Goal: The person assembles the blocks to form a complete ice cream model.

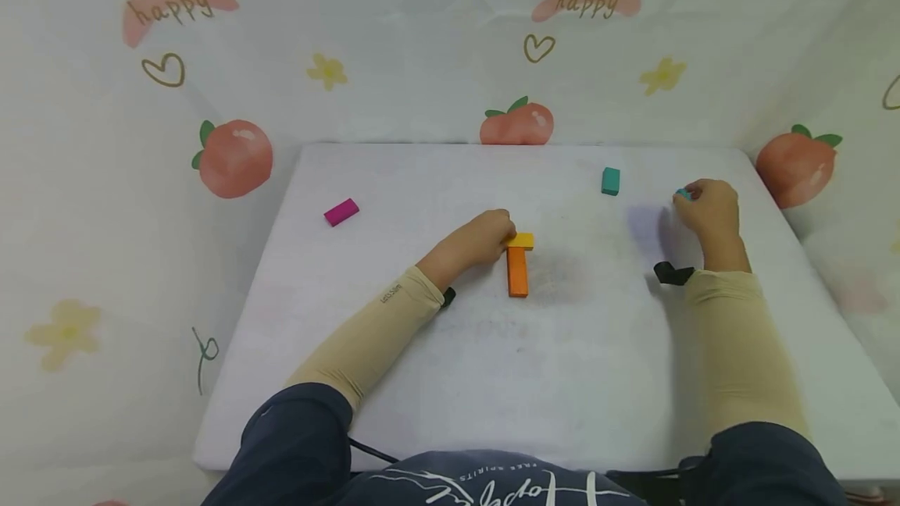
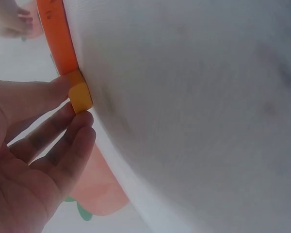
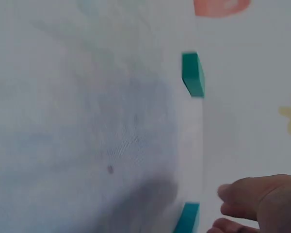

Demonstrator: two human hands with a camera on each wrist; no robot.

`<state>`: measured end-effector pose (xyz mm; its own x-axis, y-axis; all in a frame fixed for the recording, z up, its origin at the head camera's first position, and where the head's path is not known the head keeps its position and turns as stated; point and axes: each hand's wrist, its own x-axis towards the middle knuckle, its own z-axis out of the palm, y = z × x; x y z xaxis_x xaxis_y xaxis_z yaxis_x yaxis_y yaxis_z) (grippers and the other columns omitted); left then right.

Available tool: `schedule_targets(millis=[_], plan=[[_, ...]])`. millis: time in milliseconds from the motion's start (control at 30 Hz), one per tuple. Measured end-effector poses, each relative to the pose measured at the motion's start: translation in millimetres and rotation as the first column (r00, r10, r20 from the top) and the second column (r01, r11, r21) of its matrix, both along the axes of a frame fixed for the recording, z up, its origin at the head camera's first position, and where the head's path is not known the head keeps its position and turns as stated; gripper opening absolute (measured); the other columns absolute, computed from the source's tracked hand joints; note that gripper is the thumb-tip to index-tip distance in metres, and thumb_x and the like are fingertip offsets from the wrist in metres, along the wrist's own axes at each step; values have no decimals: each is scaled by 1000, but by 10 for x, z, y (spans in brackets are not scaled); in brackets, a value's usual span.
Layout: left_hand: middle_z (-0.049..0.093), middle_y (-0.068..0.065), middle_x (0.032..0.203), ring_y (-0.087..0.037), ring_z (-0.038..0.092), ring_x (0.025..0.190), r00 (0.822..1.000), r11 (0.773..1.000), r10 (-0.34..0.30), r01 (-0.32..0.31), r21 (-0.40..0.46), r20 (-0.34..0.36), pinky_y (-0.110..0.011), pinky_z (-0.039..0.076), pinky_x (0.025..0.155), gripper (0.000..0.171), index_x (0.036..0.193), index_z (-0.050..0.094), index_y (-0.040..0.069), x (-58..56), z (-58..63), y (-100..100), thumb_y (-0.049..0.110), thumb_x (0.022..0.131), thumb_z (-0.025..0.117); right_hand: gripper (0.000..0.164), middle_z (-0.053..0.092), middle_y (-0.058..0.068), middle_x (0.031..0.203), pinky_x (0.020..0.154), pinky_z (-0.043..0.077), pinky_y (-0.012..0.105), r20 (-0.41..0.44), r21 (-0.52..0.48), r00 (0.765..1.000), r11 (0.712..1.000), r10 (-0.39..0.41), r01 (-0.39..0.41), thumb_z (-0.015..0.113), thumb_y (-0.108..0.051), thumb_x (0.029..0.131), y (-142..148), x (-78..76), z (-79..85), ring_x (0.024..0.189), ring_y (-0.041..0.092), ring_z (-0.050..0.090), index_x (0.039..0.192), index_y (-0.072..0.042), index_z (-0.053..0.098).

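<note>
My left hand [image 1: 481, 239] pinches the end of a small yellow block [image 1: 522, 240], its thumb and fingertips on the block in the left wrist view. The yellow block lies crosswise against the far end of a longer orange block [image 1: 517, 273], and together they form a T. At the right my right hand [image 1: 710, 213] is over a small blue block [image 1: 683, 194], partly hidden by it in the head view. In the right wrist view the thumb and fingertips [image 3: 224, 192] are beside that blue block [image 3: 187, 219], with a gap between.
A teal block [image 1: 610, 181] stands near the back edge, left of my right hand. A magenta block [image 1: 341, 212] lies at the far left. The white table [image 1: 450, 381] meets a printed cloth [image 1: 422, 45] at the back and sides.
</note>
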<state>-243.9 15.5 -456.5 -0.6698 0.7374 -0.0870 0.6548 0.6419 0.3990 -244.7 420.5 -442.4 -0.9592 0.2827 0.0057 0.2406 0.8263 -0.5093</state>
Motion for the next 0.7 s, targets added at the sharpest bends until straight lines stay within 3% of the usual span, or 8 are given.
schedule_targets(millis=[133, 300, 533, 700], plan=[[70, -14, 115, -24, 63, 104, 1000, 1000, 4, -5, 1, 19, -34, 54, 103, 22, 121, 75, -2, 11, 14, -36, 3, 106, 60, 57, 54, 41, 136, 110, 40, 68, 69, 25, 997, 999, -34, 33, 46, -25, 102, 136, 35, -12, 130, 57, 46, 140, 16, 54], [70, -16, 121, -26, 65, 113, 999, 1000, 15, -15, 25, 40, -35, 54, 108, 24, 125, 73, -4, 30, 52, -41, 2, 105, 60, 57, 53, 41, 137, 112, 39, 68, 86, 32, 995, 998, -55, 53, 45, -25, 103, 240, 57, -14, 132, 57, 46, 141, 17, 53], [70, -18, 127, -29, 66, 120, 998, 999, 29, -31, 34, 57, -37, 53, 112, 27, 129, 72, -6, 32, 72, -29, 0, 105, 60, 52, 57, 38, 135, 102, 47, 63, 119, -12, 990, 997, -72, 74, 50, -26, 104, 304, 57, -21, 123, 52, 51, 134, 15, 60], [70, -20, 128, -30, 66, 122, 998, 999, 28, -30, 39, 65, -38, 53, 112, 28, 129, 71, -7, 38, 79, -26, -1, 104, 60, 50, 58, 38, 134, 102, 46, 63, 132, -23, 987, 995, -94, 98, 51, -25, 104, 306, 49, -46, 123, 52, 51, 134, 15, 60]])
